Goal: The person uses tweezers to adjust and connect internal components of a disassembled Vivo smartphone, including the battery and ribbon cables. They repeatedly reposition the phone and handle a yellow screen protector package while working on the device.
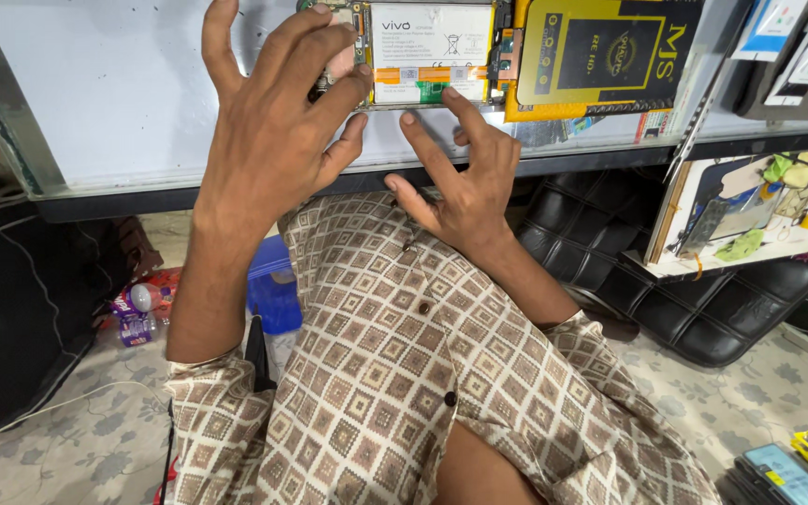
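The glass counter (123, 103) fills the upper part of the view, and everything is placed from it. Below its front edge sits a black padded stool (703, 309); at the right end of the counter a lower shelf (750, 257) carries small parts and green scraps. On the counter, right of the work, lies a yellow-and-black packet (600, 56). Just left of that packet, near the counter's front edge, lies an opened phone (423, 56), back cover off, its white battery (432, 42) exposed with an orange strip across the lower part.

The left hand (273, 122) is spread, fingers curved down onto the phone's left end, pressing rather than gripping. The right hand (460, 178) is open too, its forefinger tip touching the phone's lower edge by the green tab, other fingers loose.

By my reading the step in hand is steadying the phone while working at the battery's lower edge; the next move seems to call for a firm hold from the left hand and a careful fingertip pull at the tab
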